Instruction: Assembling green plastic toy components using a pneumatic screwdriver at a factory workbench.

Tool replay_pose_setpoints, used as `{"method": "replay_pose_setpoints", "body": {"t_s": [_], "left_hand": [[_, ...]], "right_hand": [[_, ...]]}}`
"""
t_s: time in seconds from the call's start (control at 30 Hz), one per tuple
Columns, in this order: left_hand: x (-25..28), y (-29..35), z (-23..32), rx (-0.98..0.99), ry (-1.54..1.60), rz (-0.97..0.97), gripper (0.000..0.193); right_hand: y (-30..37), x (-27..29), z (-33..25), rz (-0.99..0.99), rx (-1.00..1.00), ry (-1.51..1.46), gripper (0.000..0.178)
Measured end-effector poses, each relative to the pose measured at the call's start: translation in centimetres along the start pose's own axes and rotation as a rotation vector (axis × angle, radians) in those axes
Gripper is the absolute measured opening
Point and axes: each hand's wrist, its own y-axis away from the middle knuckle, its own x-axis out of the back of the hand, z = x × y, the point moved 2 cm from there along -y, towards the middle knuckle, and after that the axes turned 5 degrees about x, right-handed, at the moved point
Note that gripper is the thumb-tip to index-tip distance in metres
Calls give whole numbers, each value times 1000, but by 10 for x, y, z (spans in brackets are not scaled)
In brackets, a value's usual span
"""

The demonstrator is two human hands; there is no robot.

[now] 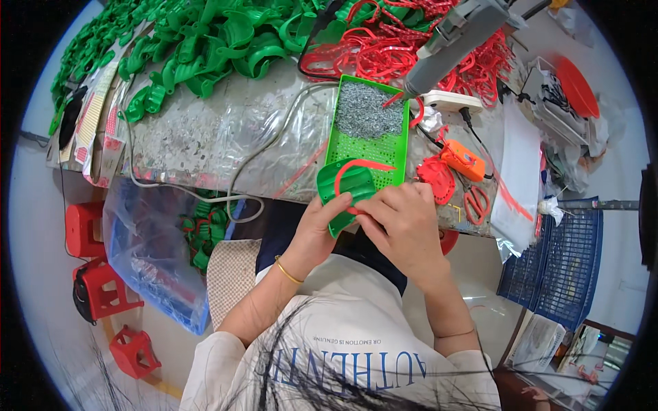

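Observation:
A curved green plastic piece (354, 179) is in my left hand (317, 225), whose fingers close round its lower side with the thumb on top. A flat red strap (367, 164) arcs over this piece, one end lying loose toward the right. My right hand (408, 226) pinches close to the strap's other end at the piece's lower edge; its fingertips partly hide that spot. Just beyond both hands sits a bright green tray (403, 154) with a perforated bottom. Many small silvery metal parts (370, 109) fill its far half.
Green plastic pieces (199, 48) heap at the back left, red straps (384, 51) at the back right. A grey machine arm (449, 58) leans above the tray. Right of it lie an orange tool (462, 161) and scissors (476, 204). A cable (264, 147) crosses the table.

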Motion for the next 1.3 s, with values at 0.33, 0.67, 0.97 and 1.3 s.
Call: {"method": "replay_pose_setpoints", "body": {"t_s": [0.33,0.67,0.97,1.3], "left_hand": [[-9,7,-8,63,-81,0,32],[-7,10,-5,166,126,-173,50],[-2,13,-14,92,125,-201,66],[6,10,-19,89,298,-182,56]], "right_hand": [[13,18,40,157,-429,-473,21],[23,3,40,113,-665,-1072,17],[12,22,5,421,-236,-449,15],[14,1,-8,299,-40,-186,22]]}}
